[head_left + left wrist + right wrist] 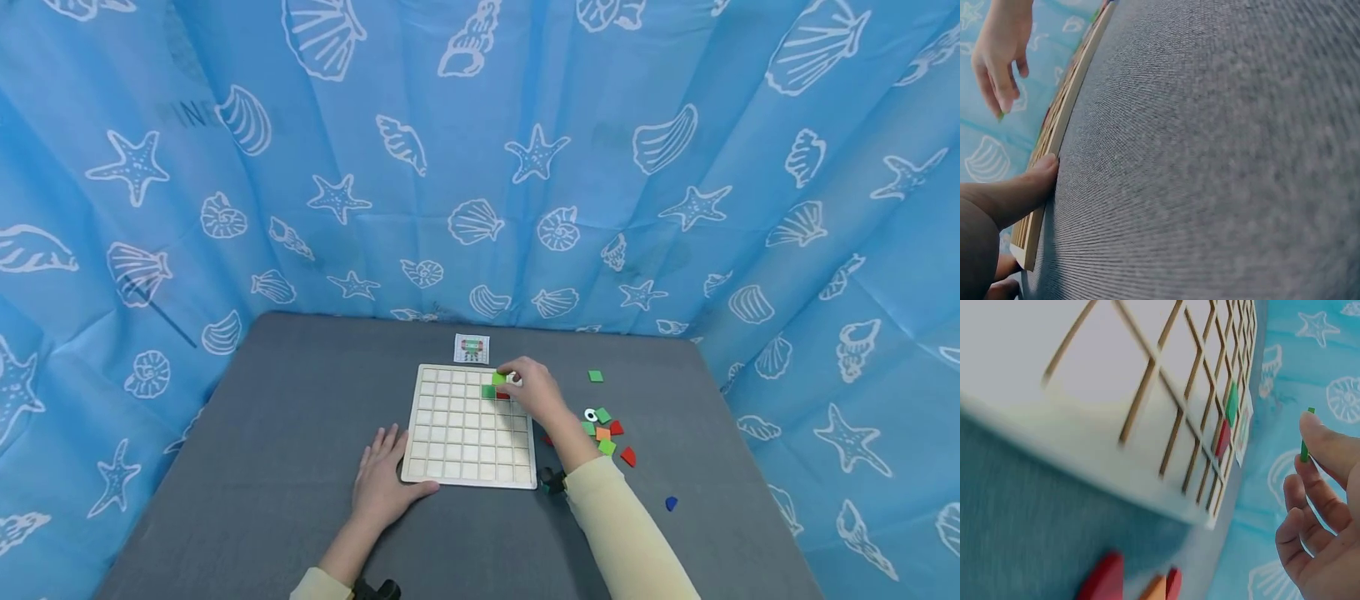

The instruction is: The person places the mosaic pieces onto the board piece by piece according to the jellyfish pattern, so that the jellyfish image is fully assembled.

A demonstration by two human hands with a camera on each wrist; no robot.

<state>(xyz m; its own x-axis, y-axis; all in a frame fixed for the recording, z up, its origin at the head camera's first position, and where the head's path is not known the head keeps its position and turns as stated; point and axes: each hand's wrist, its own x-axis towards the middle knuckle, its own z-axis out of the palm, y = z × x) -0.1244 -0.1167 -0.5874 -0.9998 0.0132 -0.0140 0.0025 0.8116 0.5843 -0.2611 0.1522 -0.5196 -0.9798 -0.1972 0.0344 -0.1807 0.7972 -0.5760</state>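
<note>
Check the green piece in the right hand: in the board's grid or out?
Out: both wrist views show the green piece pinched in the right hand, held above the board.

Pale yellow sleeves (626, 529), black wrist cameras (553, 481).

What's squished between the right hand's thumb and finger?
A thin, flat green piece, pinched in the right hand. The right wrist view shows it there.
</note>
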